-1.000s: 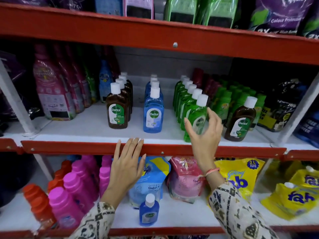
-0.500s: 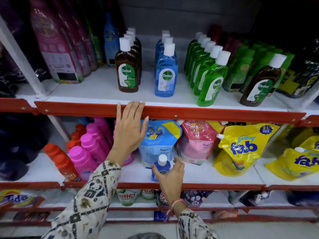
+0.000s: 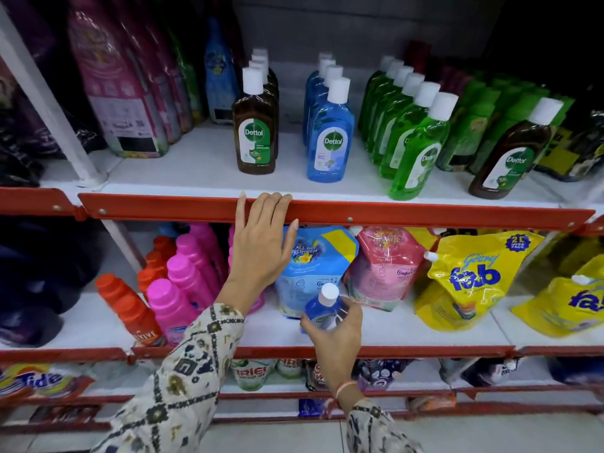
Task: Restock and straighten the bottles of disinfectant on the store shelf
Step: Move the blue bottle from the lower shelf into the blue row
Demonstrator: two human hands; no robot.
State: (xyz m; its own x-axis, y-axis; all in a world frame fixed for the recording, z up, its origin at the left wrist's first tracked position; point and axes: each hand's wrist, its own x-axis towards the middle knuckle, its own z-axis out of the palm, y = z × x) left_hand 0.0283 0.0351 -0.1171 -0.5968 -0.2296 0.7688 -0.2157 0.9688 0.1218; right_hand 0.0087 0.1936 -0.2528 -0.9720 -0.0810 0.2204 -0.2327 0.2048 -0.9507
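On the upper white shelf [image 3: 202, 165] stand rows of Dettol bottles with white caps: a brown row [image 3: 255, 125], a blue row [image 3: 330, 132], a green row [image 3: 415, 148], and one brown bottle [image 3: 510, 155] apart at the right. My right hand [image 3: 336, 331] grips a small blue bottle [image 3: 322, 305] with a white cap, tilted, just above the lower shelf. My left hand [image 3: 261, 243] rests with spread fingers on the red front rail [image 3: 425, 217] of the upper shelf, holding nothing.
Pink and orange bottles [image 3: 176, 289] crowd the lower shelf at left. Blue and pink refill pouches [image 3: 382, 269] and yellow fab pouches [image 3: 470, 276] stand behind and right of my right hand. Pink pouches [image 3: 117, 93] fill the upper left. Detergent packs [image 3: 42, 380] lie below.
My right hand left the front green bottle, dropped to the lower shelf and closed on the small blue bottle, tilting it. The view tipped downward. My left hand stayed on the rail.
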